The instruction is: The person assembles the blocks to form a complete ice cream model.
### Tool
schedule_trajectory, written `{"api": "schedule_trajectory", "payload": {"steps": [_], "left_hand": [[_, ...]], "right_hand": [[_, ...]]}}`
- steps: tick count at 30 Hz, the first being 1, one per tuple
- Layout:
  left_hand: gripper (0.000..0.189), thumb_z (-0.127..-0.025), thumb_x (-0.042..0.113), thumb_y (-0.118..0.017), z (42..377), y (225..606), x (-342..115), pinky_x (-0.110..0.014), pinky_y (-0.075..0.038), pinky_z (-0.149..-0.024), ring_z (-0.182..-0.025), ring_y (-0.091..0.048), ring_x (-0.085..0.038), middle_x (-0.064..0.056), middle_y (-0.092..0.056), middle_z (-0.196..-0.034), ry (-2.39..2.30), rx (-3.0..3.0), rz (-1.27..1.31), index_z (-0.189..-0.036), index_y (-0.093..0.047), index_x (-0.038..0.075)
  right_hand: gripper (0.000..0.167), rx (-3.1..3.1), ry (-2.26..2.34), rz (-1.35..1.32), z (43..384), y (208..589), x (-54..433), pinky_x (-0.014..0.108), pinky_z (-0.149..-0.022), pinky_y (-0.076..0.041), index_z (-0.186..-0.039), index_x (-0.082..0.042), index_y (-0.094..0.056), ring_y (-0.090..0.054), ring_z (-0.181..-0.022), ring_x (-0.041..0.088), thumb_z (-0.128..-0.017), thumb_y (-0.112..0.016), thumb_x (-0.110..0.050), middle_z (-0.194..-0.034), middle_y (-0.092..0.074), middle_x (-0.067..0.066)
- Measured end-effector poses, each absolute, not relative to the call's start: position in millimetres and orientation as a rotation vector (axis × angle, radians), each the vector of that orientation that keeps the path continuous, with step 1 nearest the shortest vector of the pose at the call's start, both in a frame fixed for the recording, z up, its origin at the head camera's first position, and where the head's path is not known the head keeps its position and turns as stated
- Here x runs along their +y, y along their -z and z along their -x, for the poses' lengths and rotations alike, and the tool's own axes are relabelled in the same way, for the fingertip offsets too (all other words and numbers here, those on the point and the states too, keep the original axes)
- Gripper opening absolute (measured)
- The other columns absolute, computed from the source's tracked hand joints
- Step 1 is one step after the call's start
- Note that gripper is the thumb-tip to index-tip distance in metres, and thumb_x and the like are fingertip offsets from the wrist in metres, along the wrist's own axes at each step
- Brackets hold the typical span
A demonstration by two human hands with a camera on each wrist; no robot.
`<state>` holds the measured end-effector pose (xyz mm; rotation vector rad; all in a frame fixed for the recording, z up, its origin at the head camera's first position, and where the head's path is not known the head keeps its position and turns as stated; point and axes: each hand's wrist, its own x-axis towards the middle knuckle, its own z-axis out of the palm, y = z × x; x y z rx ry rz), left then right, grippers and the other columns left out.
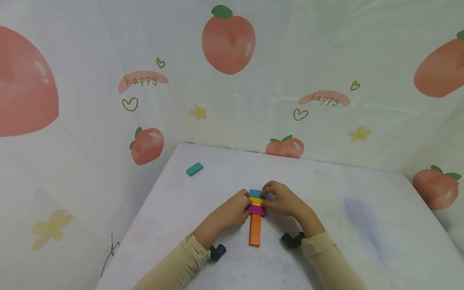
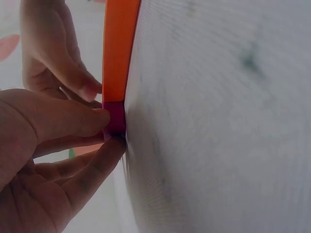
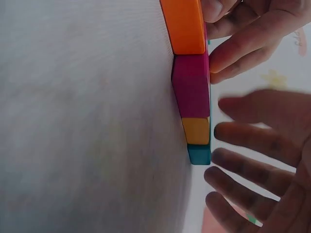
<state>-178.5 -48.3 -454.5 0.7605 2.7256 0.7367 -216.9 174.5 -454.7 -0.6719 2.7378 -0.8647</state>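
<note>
Four-sided flat blocks lie together on the white table. A long orange block (image 1: 255,230) points toward me, its far end against a magenta block (image 1: 256,210) set crosswise. Beyond that come a yellow block (image 1: 257,201) and a blue block (image 1: 255,193), side by side. My left hand (image 1: 235,209) is at the row's left ends; its thumb and a finger pinch the end of the magenta block (image 2: 115,118). On the other side, my right hand (image 1: 284,200) has its fingers spread beside the right ends, apart from the blocks in the right wrist view.
A teal block (image 1: 194,169) lies alone near the table's far left corner. The white table (image 1: 326,249) ends at a fruit-printed curtain (image 1: 253,104) behind and at the left. Black wrist devices (image 1: 218,252) hang below both sleeves.
</note>
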Motion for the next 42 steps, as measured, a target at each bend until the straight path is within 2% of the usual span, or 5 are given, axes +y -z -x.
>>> {"api": "schedule_trajectory", "payload": {"steps": [7, 19, 26, 35, 42], "left_hand": [[0.026, -0.100, 0.011, -0.073, 179, 453, -47, -0.031, -0.058, -0.105, -0.122, -0.067, -0.022, -0.014, -0.062, -0.136, -0.740, 2.725, -0.776, -0.123, -0.074, -0.003], [0.024, -0.099, 0.010, -0.074, 183, 456, -50, -0.032, -0.058, -0.105, -0.119, -0.068, -0.023, -0.014, -0.064, -0.132, -0.801, 2.707, -0.811, -0.119, -0.076, -0.002], [0.029, -0.100, 0.013, -0.073, 188, 460, -62, -0.024, -0.059, -0.092, -0.099, -0.063, -0.015, -0.010, -0.064, -0.125, -0.928, 2.669, -0.794, -0.125, -0.073, -0.001], [0.025, -0.099, 0.012, -0.074, 205, 451, -97, -0.038, -0.060, -0.091, -0.098, -0.065, -0.022, -0.012, -0.067, -0.120, -1.009, 2.852, -0.621, -0.120, -0.074, -0.001], [0.031, -0.100, 0.014, -0.073, 228, 449, -134, -0.043, -0.060, -0.095, -0.109, -0.068, -0.031, -0.018, -0.067, -0.124, -0.978, 3.043, -0.420, -0.125, -0.072, -0.004]], "right_hand": [[0.034, 2.689, 0.851, 0.711, 210, 456, 181, 0.053, -0.112, -0.054, -0.115, -0.015, -0.081, -0.059, -0.130, 0.030, -0.083, -0.090, -0.024, -0.137, -0.065, 0.008], [0.035, 2.665, 0.865, 0.745, 207, 455, 184, 0.052, -0.112, -0.053, -0.116, -0.014, -0.080, -0.058, -0.132, 0.029, -0.084, -0.090, -0.023, -0.139, -0.064, 0.007], [0.034, 2.669, 0.850, 0.792, 205, 452, 182, 0.053, -0.111, -0.054, -0.115, -0.011, -0.080, -0.059, -0.130, 0.031, -0.084, -0.089, -0.022, -0.138, -0.064, 0.010], [0.034, 2.672, 0.831, 0.748, 205, 451, 182, 0.052, -0.111, -0.054, -0.116, -0.013, -0.080, -0.058, -0.133, 0.030, -0.086, -0.088, -0.024, -0.140, -0.064, 0.009], [0.034, 2.671, 0.827, 0.783, 206, 455, 185, 0.051, -0.112, -0.054, -0.117, -0.012, -0.080, -0.058, -0.133, 0.030, -0.087, -0.088, -0.026, -0.140, -0.063, 0.009]]}}
